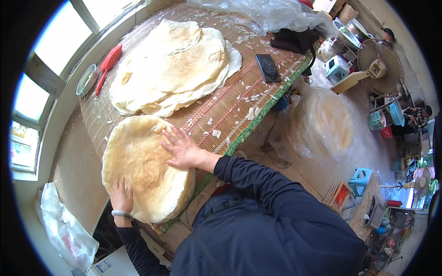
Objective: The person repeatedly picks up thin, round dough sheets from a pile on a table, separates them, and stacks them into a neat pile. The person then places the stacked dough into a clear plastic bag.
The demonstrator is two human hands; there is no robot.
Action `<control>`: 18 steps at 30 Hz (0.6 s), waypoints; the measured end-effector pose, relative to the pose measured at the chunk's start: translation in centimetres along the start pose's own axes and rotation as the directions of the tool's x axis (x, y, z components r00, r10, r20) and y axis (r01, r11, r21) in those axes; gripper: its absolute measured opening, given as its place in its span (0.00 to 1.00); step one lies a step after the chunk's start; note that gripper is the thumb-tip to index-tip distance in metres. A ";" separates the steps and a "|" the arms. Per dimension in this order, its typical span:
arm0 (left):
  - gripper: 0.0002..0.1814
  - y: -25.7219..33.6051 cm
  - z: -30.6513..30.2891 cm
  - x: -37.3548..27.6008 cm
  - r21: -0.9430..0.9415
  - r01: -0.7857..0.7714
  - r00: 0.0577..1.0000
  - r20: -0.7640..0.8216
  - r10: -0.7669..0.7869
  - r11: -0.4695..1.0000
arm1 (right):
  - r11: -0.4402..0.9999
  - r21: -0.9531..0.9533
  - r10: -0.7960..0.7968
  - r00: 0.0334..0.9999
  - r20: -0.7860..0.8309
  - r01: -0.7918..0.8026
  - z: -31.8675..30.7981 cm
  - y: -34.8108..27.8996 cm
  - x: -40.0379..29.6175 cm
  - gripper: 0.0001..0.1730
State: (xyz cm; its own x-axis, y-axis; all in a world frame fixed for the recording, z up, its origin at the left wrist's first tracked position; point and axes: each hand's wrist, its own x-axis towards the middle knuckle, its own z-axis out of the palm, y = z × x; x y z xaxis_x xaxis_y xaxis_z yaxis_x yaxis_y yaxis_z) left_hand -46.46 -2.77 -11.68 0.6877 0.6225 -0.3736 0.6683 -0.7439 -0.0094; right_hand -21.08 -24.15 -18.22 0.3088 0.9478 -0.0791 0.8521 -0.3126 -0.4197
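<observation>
A thick stack of large round flatbreads (148, 165) lies at the near left corner of a table covered with a woven straw mat (221, 114). My right hand (182, 146) rests palm down on the stack's right side, fingers spread. At the left edge, my left hand (121, 195) lies on the top flatbread; its fingers are slightly blurred, and a pale bangle (122, 214) circles that wrist. Neither hand grips anything that I can see. Beyond this stack, a wider, looser pile of thin flatbreads (179, 69) overlaps in uneven layers with ragged edges.
A smartphone (268, 68), dark cloth (293, 40) and clear plastic sheeting (255, 15) lie on the crumb-strewn mat. By the window are a red brush (109, 63) and a glass bowl (87, 80). Plastic-wrapped flatbreads (319, 120) stand right, near a fan (378, 69). People are in the background.
</observation>
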 end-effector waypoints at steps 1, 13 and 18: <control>0.35 0.7 0.5 1.7 0.088 -0.024 0.975 -0.217 0.043 0.996 | 1.000 -0.003 0.006 1.000 0.007 -0.006 -0.2 0.0 -0.1 0.44; 0.35 0.2 7.3 8.8 0.049 0.128 0.908 -0.407 -0.097 0.991 | 0.998 0.067 -0.004 0.993 -0.117 0.012 1.8 0.8 -1.0 0.43; 0.35 -2.1 8.3 10.2 0.097 0.113 0.902 -0.428 -0.061 0.989 | 0.995 0.092 -0.025 0.993 -0.116 0.036 1.3 0.6 -0.8 0.43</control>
State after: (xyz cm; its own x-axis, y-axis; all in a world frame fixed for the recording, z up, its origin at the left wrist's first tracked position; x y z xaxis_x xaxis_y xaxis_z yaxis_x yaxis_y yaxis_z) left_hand -43.20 3.11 -23.14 0.7009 0.7107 0.0607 0.7109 -0.6889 -0.1415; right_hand -21.34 -24.98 -19.60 0.3339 0.9419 0.0365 0.8202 -0.2712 -0.5036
